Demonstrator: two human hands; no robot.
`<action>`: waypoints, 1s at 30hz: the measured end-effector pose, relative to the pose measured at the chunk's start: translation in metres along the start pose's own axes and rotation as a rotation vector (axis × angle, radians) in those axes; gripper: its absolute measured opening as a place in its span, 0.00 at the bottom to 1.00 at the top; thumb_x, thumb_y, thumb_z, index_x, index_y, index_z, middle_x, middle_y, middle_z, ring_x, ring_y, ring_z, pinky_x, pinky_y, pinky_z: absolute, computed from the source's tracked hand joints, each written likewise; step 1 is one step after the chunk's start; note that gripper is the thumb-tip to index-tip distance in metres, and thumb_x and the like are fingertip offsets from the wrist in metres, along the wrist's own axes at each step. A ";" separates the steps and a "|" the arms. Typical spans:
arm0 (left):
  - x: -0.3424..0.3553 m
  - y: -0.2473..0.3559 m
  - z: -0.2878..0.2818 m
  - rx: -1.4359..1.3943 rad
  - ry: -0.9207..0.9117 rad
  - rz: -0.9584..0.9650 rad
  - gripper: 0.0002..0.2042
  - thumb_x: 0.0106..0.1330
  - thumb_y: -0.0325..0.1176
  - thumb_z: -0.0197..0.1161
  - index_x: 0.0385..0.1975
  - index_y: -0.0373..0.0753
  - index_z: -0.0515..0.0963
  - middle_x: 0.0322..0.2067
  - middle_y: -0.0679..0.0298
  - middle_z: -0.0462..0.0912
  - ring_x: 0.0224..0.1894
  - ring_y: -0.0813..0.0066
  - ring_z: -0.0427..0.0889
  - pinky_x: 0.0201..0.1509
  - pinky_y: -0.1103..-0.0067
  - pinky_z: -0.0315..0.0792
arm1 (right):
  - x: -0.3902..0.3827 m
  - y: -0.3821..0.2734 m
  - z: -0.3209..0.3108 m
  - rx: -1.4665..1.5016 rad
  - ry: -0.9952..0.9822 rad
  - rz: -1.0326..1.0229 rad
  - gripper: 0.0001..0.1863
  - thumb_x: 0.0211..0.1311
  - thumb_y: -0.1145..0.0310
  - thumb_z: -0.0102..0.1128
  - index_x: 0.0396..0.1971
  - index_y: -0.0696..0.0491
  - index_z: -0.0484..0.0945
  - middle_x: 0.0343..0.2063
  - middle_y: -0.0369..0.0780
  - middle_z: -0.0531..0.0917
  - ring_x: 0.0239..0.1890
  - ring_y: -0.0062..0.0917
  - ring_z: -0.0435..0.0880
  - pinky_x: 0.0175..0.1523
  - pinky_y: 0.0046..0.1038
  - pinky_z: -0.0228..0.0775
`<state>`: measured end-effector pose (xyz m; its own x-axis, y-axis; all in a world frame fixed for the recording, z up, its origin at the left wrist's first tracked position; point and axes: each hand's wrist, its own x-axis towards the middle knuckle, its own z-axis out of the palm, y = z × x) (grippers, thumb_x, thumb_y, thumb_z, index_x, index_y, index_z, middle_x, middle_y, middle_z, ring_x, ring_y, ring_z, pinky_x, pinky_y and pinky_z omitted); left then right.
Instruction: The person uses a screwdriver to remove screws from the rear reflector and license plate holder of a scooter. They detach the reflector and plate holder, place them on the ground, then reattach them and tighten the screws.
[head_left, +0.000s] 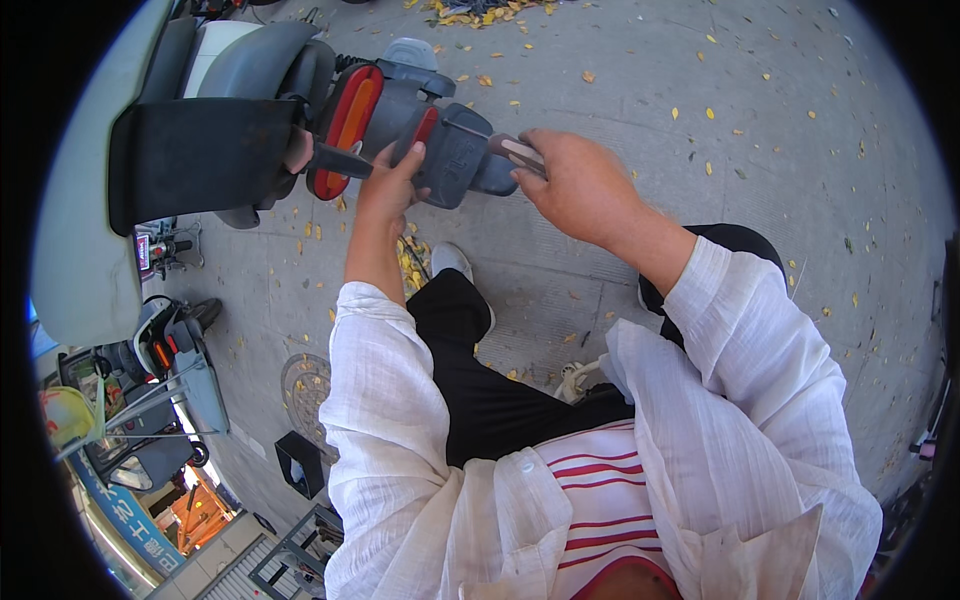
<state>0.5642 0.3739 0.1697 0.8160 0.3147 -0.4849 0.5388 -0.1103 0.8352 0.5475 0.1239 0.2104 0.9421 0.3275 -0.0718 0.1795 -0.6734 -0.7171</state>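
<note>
The rear end of a grey scooter extends from the upper left, with a red and orange tail light (346,132) and a dark plastic rear mudguard (458,158). My left hand (388,190) is closed on the mudguard's near edge, thumb beside a narrow red reflector (427,124) and the other fingers partly hidden. At the mudguard's right end, my right hand (585,185) is closed around a narrow brown and pale hand tool (519,153), whose exact kind I cannot make out. A dark tapered piece (342,161) sticks out between the tail light and my left wrist.
The scooter's black backrest (205,158) and a pale panel (95,200) fill the left side. Yellow leaves lie scattered over grey paving (640,90). Another parked scooter (180,350), a black bin (298,465) and a metal rack (290,560) stand at lower left.
</note>
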 end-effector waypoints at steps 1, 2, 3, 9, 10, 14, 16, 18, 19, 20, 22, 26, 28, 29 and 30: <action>0.001 0.000 0.000 -0.003 -0.002 -0.003 0.28 0.61 0.45 0.64 0.59 0.41 0.68 0.48 0.62 0.75 0.48 0.70 0.74 0.40 0.74 0.73 | -0.005 -0.001 0.000 -0.190 0.075 -0.117 0.21 0.56 0.63 0.63 0.48 0.58 0.75 0.36 0.45 0.80 0.35 0.40 0.81 0.40 0.35 0.73; 0.001 0.000 0.000 -0.001 0.001 -0.019 0.28 0.61 0.45 0.64 0.59 0.41 0.68 0.48 0.62 0.75 0.48 0.70 0.74 0.40 0.74 0.73 | -0.007 0.000 0.000 -0.195 0.091 -0.144 0.22 0.56 0.63 0.63 0.49 0.57 0.75 0.37 0.45 0.79 0.35 0.40 0.80 0.39 0.35 0.73; 0.001 -0.001 -0.001 -0.004 -0.006 -0.014 0.28 0.61 0.45 0.64 0.59 0.41 0.67 0.48 0.62 0.75 0.48 0.70 0.74 0.40 0.74 0.73 | -0.008 0.000 0.001 -0.207 0.104 -0.174 0.23 0.55 0.63 0.63 0.50 0.56 0.75 0.37 0.45 0.79 0.35 0.41 0.79 0.39 0.36 0.73; 0.001 -0.001 -0.002 -0.031 -0.018 -0.037 0.29 0.62 0.45 0.64 0.60 0.40 0.67 0.49 0.62 0.74 0.47 0.70 0.74 0.41 0.73 0.73 | 0.000 -0.001 0.001 0.241 0.273 -0.108 0.19 0.56 0.62 0.62 0.44 0.58 0.77 0.34 0.49 0.81 0.33 0.43 0.81 0.36 0.37 0.73; 0.001 0.000 -0.002 -0.034 -0.016 -0.039 0.29 0.62 0.45 0.64 0.60 0.40 0.67 0.50 0.62 0.73 0.47 0.69 0.74 0.41 0.73 0.73 | 0.002 -0.002 -0.001 0.298 0.221 0.025 0.19 0.56 0.62 0.62 0.43 0.58 0.77 0.34 0.50 0.82 0.32 0.44 0.81 0.36 0.37 0.73; 0.001 0.000 -0.002 -0.037 -0.002 -0.049 0.29 0.62 0.45 0.64 0.60 0.40 0.67 0.51 0.61 0.73 0.47 0.69 0.74 0.41 0.73 0.73 | 0.008 0.003 -0.015 0.425 -0.258 0.337 0.19 0.57 0.60 0.61 0.42 0.60 0.77 0.33 0.51 0.83 0.30 0.44 0.81 0.35 0.36 0.73; 0.001 0.000 -0.002 -0.039 -0.006 -0.045 0.29 0.61 0.45 0.64 0.60 0.40 0.67 0.50 0.62 0.73 0.46 0.69 0.74 0.41 0.73 0.73 | 0.005 0.003 -0.012 0.185 -0.130 0.117 0.20 0.57 0.60 0.61 0.43 0.59 0.77 0.32 0.50 0.83 0.31 0.43 0.81 0.35 0.36 0.73; 0.001 0.000 -0.002 -0.044 -0.012 -0.046 0.28 0.61 0.45 0.65 0.59 0.40 0.67 0.49 0.62 0.73 0.46 0.70 0.74 0.41 0.73 0.73 | -0.001 0.003 -0.007 -0.011 0.045 -0.083 0.20 0.56 0.60 0.62 0.44 0.58 0.77 0.31 0.48 0.82 0.32 0.42 0.81 0.35 0.37 0.73; 0.001 0.000 -0.003 -0.047 -0.021 -0.048 0.28 0.61 0.45 0.65 0.59 0.41 0.67 0.49 0.62 0.73 0.46 0.70 0.75 0.40 0.74 0.73 | -0.004 0.004 -0.005 -0.131 0.111 -0.160 0.21 0.55 0.60 0.62 0.45 0.58 0.76 0.31 0.48 0.82 0.32 0.42 0.81 0.36 0.37 0.73; 0.001 0.000 -0.003 -0.050 -0.031 -0.049 0.28 0.61 0.45 0.65 0.59 0.41 0.67 0.48 0.63 0.74 0.46 0.70 0.75 0.40 0.74 0.73 | -0.006 0.005 -0.003 -0.153 0.153 -0.202 0.22 0.55 0.60 0.62 0.46 0.58 0.76 0.31 0.47 0.81 0.32 0.42 0.81 0.36 0.38 0.73; 0.002 0.000 -0.003 -0.047 -0.029 -0.046 0.28 0.61 0.45 0.65 0.59 0.41 0.68 0.48 0.63 0.74 0.45 0.70 0.75 0.40 0.74 0.73 | -0.007 0.007 0.000 -0.218 0.250 -0.289 0.23 0.54 0.60 0.63 0.47 0.58 0.76 0.30 0.46 0.81 0.33 0.43 0.80 0.37 0.40 0.73; 0.001 0.000 -0.003 -0.062 -0.023 -0.052 0.28 0.61 0.46 0.65 0.59 0.41 0.68 0.47 0.63 0.74 0.45 0.71 0.75 0.40 0.74 0.73 | 0.001 0.006 -0.001 0.175 0.249 -0.125 0.24 0.56 0.59 0.62 0.45 0.62 0.75 0.30 0.49 0.82 0.31 0.44 0.81 0.36 0.39 0.73; 0.001 0.000 -0.002 -0.068 -0.017 -0.050 0.28 0.61 0.46 0.65 0.59 0.41 0.68 0.47 0.64 0.74 0.45 0.71 0.74 0.40 0.74 0.73 | 0.004 0.006 -0.005 0.348 0.135 0.101 0.24 0.57 0.58 0.61 0.44 0.65 0.75 0.30 0.51 0.82 0.29 0.45 0.81 0.34 0.39 0.73; 0.001 0.000 -0.002 -0.073 -0.016 -0.053 0.28 0.61 0.46 0.65 0.59 0.41 0.68 0.47 0.64 0.74 0.45 0.71 0.74 0.40 0.74 0.73 | 0.005 0.006 -0.008 0.366 0.028 0.150 0.24 0.57 0.58 0.61 0.42 0.65 0.75 0.31 0.52 0.82 0.29 0.45 0.81 0.34 0.39 0.74; 0.000 0.000 -0.002 -0.074 -0.017 -0.052 0.28 0.61 0.46 0.65 0.59 0.41 0.68 0.48 0.64 0.73 0.45 0.71 0.74 0.40 0.75 0.73 | 0.006 0.007 -0.011 0.383 -0.078 0.199 0.23 0.58 0.57 0.60 0.41 0.65 0.76 0.31 0.53 0.82 0.29 0.46 0.81 0.34 0.39 0.74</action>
<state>0.5639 0.3762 0.1698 0.7911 0.3023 -0.5317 0.5639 -0.0238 0.8255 0.5578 0.1143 0.2125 0.9211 0.2749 -0.2757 -0.1349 -0.4388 -0.8884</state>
